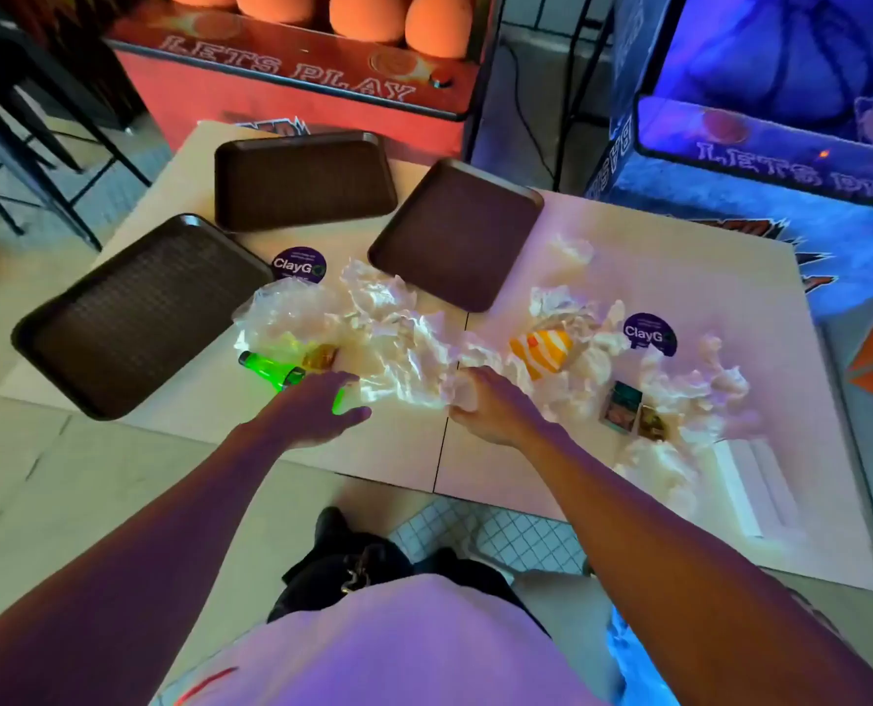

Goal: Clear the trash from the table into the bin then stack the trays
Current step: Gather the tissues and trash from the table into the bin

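Note:
Three dark brown trays lie separately on the pale table [388,453]: one at the left [139,318], one at the back [302,180], one in the middle [454,231]. Trash covers the table's centre and right: a clear plastic bag [281,313], crumpled white paper [398,349], a green bottle [271,366], an orange-and-white striped wrapper [543,351], small printed packets [622,405] and a white box [750,481]. My left hand [317,410] hovers with spread fingers over the bottle's near end. My right hand [495,410] is curled around a wad of crumpled paper [462,394]. No bin is visible.
Two round purple ClayGo stickers [299,265] [648,333] are on the tabletop. A red arcade basketball machine [296,68] stands behind the table and a blue-lit one [780,119] at the back right. Dark chairs [16,119] are at the far left. Tiled floor lies below me.

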`<action>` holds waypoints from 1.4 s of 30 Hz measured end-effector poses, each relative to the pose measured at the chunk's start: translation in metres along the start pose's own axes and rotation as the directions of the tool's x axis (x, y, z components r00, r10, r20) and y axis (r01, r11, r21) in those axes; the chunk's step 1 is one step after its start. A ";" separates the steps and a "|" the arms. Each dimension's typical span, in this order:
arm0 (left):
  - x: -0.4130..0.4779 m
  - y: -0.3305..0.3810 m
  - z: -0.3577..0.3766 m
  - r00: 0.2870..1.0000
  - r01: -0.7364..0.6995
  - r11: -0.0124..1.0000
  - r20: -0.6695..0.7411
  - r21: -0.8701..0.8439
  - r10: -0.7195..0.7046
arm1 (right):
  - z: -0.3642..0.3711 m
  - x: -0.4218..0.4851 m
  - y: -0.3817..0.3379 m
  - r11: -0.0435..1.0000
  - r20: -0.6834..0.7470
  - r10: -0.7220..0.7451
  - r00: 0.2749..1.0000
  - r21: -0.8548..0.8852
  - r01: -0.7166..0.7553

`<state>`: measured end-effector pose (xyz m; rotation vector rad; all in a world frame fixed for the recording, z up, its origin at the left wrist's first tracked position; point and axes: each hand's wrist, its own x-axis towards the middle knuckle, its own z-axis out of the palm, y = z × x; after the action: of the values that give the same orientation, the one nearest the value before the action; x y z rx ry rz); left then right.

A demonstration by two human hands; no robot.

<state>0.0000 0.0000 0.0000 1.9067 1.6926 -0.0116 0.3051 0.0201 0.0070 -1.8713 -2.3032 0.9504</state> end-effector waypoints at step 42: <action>0.061 -0.085 -0.021 0.996 -0.074 0.978 0.044 -0.197 0.084 | 0.094 0.068 -0.094 0.827 -0.053 0.548 0.835 0.187 -0.531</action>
<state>-0.0733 0.0663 -0.0402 1.8095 1.5238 0.1306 0.1667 0.0313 -0.0496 -2.4809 -1.5871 1.0091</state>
